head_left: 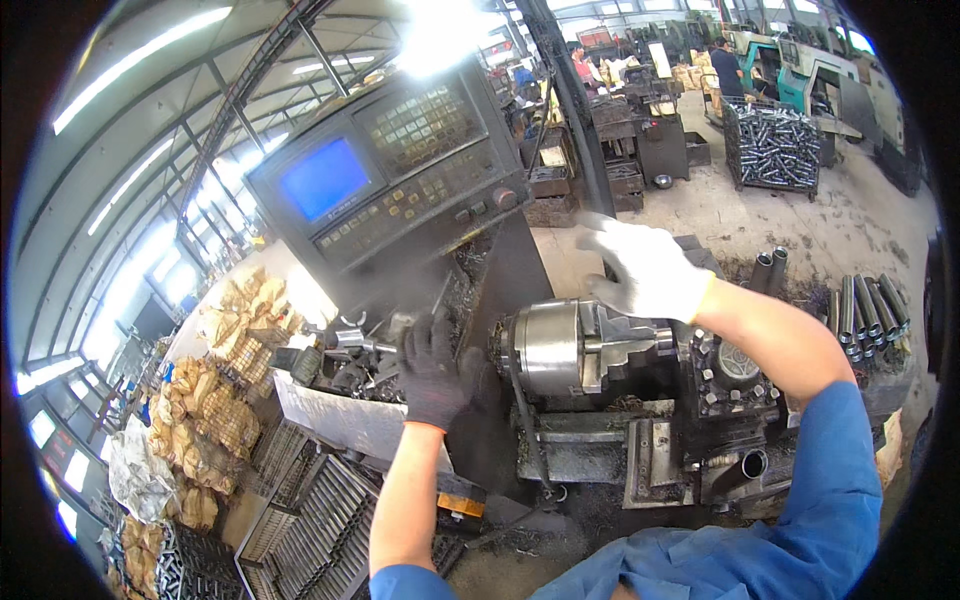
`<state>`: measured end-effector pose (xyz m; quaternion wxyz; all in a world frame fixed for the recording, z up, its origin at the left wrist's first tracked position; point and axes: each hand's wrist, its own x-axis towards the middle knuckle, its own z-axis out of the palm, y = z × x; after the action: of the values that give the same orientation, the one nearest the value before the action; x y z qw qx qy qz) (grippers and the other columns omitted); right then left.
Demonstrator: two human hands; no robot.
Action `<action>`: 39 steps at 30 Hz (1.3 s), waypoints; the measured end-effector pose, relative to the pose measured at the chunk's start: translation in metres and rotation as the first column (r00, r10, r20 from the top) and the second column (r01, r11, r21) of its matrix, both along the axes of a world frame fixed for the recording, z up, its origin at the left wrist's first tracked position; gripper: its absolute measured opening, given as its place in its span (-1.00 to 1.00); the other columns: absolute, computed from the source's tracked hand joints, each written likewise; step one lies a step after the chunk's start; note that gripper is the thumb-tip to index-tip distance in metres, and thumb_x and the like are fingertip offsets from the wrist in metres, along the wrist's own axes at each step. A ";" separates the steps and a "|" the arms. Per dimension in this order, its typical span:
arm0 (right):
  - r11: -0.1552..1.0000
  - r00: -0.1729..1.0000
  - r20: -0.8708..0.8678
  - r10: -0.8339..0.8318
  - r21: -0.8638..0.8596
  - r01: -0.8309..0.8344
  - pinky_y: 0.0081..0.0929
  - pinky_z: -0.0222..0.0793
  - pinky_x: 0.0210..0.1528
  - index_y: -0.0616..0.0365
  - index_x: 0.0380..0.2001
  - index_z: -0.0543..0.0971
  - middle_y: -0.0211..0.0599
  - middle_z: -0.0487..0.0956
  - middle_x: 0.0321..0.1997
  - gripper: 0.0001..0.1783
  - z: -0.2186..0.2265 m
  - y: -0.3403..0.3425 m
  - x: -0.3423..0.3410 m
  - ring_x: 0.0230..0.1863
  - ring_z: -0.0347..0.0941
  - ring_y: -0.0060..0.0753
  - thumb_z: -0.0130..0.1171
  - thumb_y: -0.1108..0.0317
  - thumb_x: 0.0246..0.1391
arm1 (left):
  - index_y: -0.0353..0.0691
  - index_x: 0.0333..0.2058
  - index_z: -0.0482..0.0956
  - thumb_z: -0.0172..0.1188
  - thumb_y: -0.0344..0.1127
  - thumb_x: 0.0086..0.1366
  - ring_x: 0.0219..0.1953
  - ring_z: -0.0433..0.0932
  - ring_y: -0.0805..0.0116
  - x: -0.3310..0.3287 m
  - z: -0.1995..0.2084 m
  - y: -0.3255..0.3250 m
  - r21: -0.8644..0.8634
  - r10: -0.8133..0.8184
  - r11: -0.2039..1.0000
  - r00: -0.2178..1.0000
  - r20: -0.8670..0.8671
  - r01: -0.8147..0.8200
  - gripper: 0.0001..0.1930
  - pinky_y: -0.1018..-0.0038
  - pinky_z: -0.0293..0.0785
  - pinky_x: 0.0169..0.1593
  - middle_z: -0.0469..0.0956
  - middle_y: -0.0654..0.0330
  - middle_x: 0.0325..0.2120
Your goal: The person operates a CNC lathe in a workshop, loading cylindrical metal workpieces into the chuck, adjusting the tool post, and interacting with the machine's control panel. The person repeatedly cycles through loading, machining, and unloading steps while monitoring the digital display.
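Observation:
My left hand (435, 372), in a dark knitted glove, hovers in front of the lathe's left end, by a tray of metal parts (370, 375). Its fingers point upward, somewhat blurred, and nothing shows in them. In a white glove, my right hand (645, 268) is raised above the shiny lathe chuck (550, 345). Its fingers stretch leftward and apart, smeared at the tips, holding nothing visible. A metal workpiece (650, 340) seems to sit at the chuck's jaws, partly hidden. The control panel (400, 165) with a lit blue screen stands beyond both hands.
Right of the chuck sits a bolted tool post (735, 375). Steel tubes (870, 310) lie stacked at the far right; one short tube (740, 470) stands nearer. A rack of rods (315, 530) is at lower left, beside wrapped bundles (205, 405). Other people work at the back.

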<state>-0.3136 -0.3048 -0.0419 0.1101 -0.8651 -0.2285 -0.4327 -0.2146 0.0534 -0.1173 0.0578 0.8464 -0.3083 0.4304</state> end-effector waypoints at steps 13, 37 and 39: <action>0.977 0.985 -0.045 -0.164 -0.143 0.156 0.04 0.66 -0.11 0.21 -0.19 0.71 0.25 0.66 0.12 -0.66 0.075 0.108 0.219 -0.12 0.75 0.14 0.28 0.20 0.05 | -0.25 0.10 0.53 0.27 0.03 0.36 0.16 0.54 -0.17 0.002 -0.002 -0.009 -0.081 -0.109 0.989 0.980 0.165 0.124 -0.48 -0.12 0.37 0.37 0.56 -0.09 0.08; 0.976 0.986 0.102 -0.132 -0.159 0.148 0.01 0.66 -0.08 0.18 -0.27 0.76 0.17 0.69 0.13 -0.72 0.115 0.153 0.236 -0.09 0.76 0.06 0.28 0.19 0.10 | -0.23 0.08 0.56 0.30 -0.04 0.34 0.08 0.57 -0.19 0.004 -0.005 -0.002 -0.226 -0.095 0.965 0.983 0.158 0.130 -0.53 -0.07 0.48 0.22 0.59 -0.06 0.06; 0.978 0.985 0.135 -0.110 -0.163 0.132 0.01 0.66 -0.09 0.18 -0.29 0.76 0.17 0.69 0.13 -0.72 0.101 0.148 0.231 -0.09 0.76 0.05 0.27 0.20 0.10 | -0.22 0.09 0.55 0.31 -0.05 0.34 0.09 0.57 -0.20 0.003 -0.005 -0.002 -0.233 -0.105 0.963 0.984 0.143 0.136 -0.53 -0.08 0.47 0.21 0.59 -0.07 0.06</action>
<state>-0.0822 -0.1570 0.0592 -0.0059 -0.8549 -0.2182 -0.4707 -0.2114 0.0515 -0.1227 0.1666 0.7830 -0.3076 0.5144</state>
